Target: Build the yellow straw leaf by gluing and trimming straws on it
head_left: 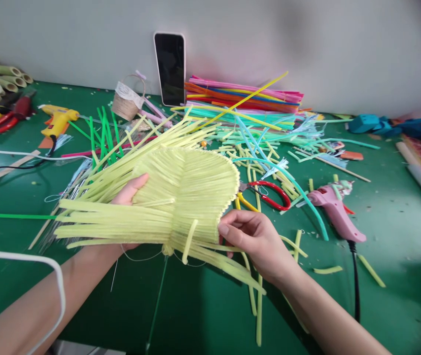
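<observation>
The left hand [132, 190] grips the yellow-green fan [203, 182] above the near part of the desk [391, 236], thumb on top and palm apparently beneath, probably to keep it flat; the right hand [253, 234] pinches its right edge, likely steadying that side. A needle [114, 276] dangles below, near the left wrist. The white cord [61, 286] crosses over the left forearm and could snag. Cutters [283, 191] lie just beyond the right hand, partly behind the fan; farther out are a pink glue gun [338, 212], a yellow one, a basket [126, 102] and a propped phone [169, 69]
</observation>
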A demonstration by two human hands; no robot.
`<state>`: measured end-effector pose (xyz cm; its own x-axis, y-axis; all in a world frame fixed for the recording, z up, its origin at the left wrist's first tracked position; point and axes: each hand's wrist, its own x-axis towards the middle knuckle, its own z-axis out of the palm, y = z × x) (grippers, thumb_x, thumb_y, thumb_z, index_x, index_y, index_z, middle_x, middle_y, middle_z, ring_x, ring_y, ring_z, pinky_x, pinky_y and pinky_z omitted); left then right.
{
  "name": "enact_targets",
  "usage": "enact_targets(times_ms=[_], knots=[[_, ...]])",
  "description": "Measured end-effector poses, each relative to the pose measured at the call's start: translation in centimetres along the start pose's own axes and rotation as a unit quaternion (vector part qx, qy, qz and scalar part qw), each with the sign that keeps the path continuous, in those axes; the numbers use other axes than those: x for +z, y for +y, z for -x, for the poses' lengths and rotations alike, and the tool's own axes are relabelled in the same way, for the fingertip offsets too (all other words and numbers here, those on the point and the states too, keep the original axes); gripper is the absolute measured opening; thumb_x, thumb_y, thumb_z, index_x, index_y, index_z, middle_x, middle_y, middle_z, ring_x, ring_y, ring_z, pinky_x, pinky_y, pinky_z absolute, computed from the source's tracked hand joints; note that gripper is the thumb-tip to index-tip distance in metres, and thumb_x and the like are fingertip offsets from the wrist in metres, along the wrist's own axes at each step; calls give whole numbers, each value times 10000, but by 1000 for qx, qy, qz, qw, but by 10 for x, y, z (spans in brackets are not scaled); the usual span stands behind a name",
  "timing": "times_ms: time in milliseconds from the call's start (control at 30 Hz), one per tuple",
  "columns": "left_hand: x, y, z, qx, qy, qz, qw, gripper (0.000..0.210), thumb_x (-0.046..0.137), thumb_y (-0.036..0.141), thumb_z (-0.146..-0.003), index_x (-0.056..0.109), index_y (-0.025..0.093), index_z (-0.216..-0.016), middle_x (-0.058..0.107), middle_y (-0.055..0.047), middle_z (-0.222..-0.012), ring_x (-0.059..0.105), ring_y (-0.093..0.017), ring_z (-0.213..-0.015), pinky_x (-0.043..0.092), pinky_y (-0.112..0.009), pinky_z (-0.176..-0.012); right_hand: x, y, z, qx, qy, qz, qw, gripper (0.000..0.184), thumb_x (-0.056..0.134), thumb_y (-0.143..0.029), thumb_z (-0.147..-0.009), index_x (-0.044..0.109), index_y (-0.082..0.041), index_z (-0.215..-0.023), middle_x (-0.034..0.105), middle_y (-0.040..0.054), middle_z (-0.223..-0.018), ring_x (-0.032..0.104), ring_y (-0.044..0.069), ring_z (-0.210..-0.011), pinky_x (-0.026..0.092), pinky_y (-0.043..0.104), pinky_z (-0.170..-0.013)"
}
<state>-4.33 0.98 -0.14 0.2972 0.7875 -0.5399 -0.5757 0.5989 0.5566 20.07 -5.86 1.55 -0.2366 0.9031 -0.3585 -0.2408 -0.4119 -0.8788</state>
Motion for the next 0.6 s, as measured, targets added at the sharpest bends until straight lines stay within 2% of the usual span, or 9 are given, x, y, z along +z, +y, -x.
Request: enact_targets(times_ms=[300,600], knots=[[-7,0,-3,-3,-11,-9,1000,550,598,403,-903,537,208,-1414,759,-33,-1171,695,-278,-1108,459,-393,-1090,0,3,-1,1,-1,14,1000,257,856,-365,-697,686,-173,-702,660,-14,-642,571,87,-549,520,192,-519],[1,0,-2,-4,5,7,1000,519,595,374,-899,565,199,-1386,770,-25,-1139,688,-284,-1122,498,-407,-1048,-1,4,0,4,-13,-10,1000,239,863,-340,-698,693,-175,-728,663,-22,-660,576,78,-570,520,176,-534]])
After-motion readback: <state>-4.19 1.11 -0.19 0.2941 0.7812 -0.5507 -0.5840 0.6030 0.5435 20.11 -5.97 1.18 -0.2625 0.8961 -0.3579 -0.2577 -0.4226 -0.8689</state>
